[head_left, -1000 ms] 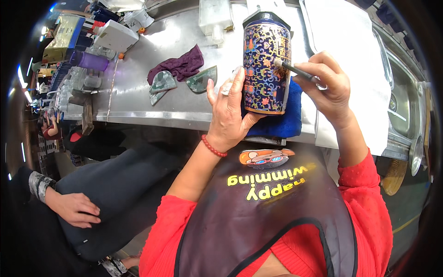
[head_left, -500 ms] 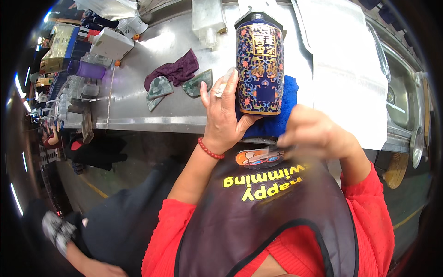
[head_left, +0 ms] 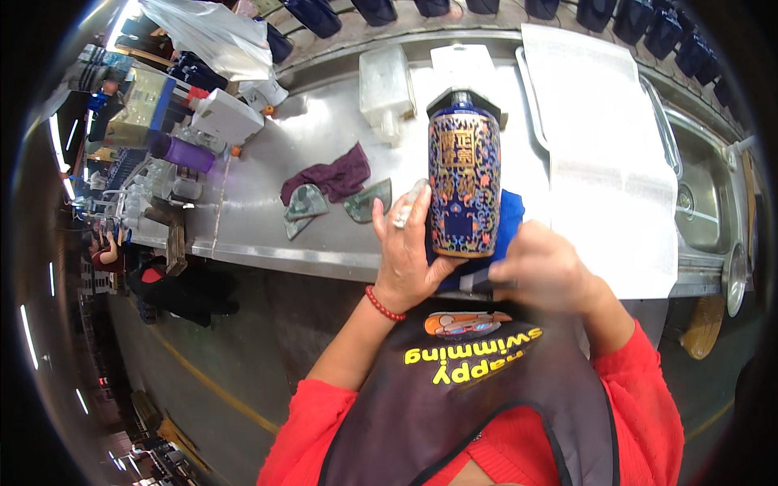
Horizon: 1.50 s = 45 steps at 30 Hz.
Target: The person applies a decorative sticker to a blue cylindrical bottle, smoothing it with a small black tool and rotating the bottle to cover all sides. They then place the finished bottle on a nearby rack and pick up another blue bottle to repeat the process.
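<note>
A dark blue bottle (head_left: pixel 463 194) with gold and coloured flower patterns lies on its side on the bench, its base toward me. Along its left side rest the fingers of my left hand (head_left: pixel 409 263), the thumb under the base, steadying it. A white crumpled scrap (head_left: pixel 411 202) sits between those fingers. Just right of the base is my right hand (head_left: pixel 543 267), blurred by motion, with fingers curled in. A small grey and dark piece (head_left: pixel 478 281) shows at its fingertips; its kind is unclear. Beneath the bottle spreads a blue cloth (head_left: pixel 510 219).
Left on the metal bench (head_left: pixel 267 211) lie a purple cloth (head_left: pixel 340 174) and green patterned pads (head_left: pixel 369 201). A clear square bottle (head_left: pixel 386 89) lies farther back. White sheeting (head_left: pixel 604 162) covers the right, beside a sink (head_left: pixel 705 202). Several dark blue bottles (head_left: pixel 632 20) line the back.
The view has shifted, so the bench and bottle appear lower and the row behind shows. My left hand stays on the bottle. The right stays near its base, still blurred.
</note>
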Motion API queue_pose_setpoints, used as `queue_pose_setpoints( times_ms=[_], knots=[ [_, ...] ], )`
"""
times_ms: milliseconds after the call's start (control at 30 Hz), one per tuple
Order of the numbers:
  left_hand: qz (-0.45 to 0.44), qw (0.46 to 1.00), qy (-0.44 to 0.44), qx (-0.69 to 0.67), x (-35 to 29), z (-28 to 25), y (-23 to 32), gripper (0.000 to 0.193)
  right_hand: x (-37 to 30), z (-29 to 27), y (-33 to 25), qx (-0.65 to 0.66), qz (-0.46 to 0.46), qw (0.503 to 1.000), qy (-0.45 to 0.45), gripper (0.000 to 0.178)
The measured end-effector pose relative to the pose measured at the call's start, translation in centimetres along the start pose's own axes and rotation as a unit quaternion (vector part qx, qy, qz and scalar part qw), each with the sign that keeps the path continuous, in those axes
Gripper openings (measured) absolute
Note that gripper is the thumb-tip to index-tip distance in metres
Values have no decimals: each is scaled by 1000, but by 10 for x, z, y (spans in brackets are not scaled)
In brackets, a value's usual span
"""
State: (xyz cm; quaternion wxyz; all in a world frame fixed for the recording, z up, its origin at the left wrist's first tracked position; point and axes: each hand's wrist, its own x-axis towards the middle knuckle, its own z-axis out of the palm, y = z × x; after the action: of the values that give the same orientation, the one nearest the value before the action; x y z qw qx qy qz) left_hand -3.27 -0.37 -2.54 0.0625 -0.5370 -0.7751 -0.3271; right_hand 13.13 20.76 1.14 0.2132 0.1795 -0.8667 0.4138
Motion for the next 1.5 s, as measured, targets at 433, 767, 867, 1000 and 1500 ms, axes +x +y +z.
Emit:
queue_pose_setpoints(
  times_ms=[433,767,867,1000,1500],
  knots=[
    [134,990,-11,-35,96,-22,-38,78,43,-9,20,110,154,979,79,19],
    [-294,808,-94,-502,147,-1,-42,68,36,-15,15,18,155,959,238,15],
    [-269,728,-241,-583,171,9,-57,53,15,-7,7,69,243,926,280,15],
    [-276,713,-255,-593,181,7,-60,33,-5,2,5,181,228,906,307,15],
    [-235,662,-202,-682,157,-32,-93,29,-30,7,1,212,227,899,309,16]
  ],
)
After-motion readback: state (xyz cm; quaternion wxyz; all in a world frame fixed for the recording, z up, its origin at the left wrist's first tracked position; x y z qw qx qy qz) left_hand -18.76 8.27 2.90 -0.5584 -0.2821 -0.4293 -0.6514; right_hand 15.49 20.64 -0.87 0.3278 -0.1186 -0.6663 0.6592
